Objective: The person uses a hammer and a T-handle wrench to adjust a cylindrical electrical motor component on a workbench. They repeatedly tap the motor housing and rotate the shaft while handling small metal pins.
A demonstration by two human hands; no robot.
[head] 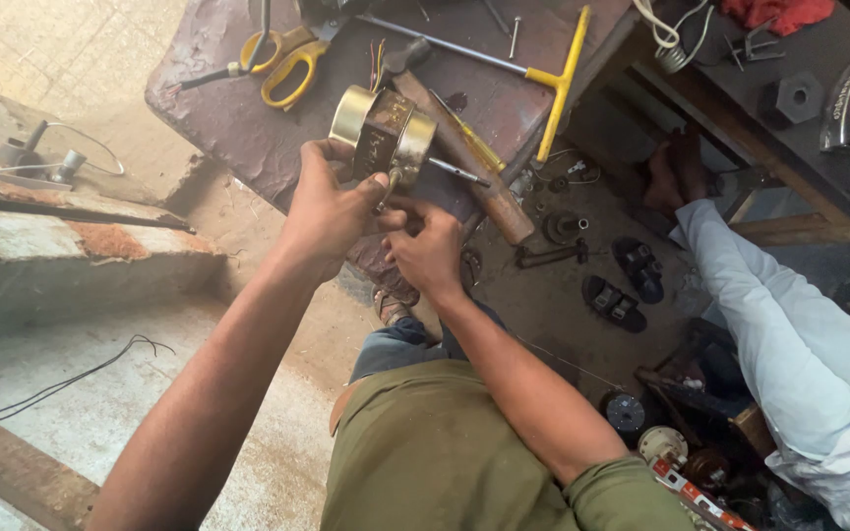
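One small electric motor (pixel 384 133), a squat drum with brass-coloured end caps, a dark middle band and a thin steel shaft sticking out toward 4 o'clock, is held up over the near edge of the dark worktop (pixel 238 123). The left hand (pixel 332 206) grasps it from 7 o'clock, fingers wrapped round the drum; the right hand (pixel 430 251), just below at 5 o'clock, has its fingers pinched at the underside, though on what I cannot tell. It looks dense and rigid, smooth metal that could slip, so the broad casing is the safer hold; the shaft and thin coloured wires at 12 o'clock look delicate. On the worktop lie one pair of yellow-handled scissors (pixel 282 64), one yellow T-handled wrench (pixel 543 74) and one wooden-handled hammer (pixel 474 167).
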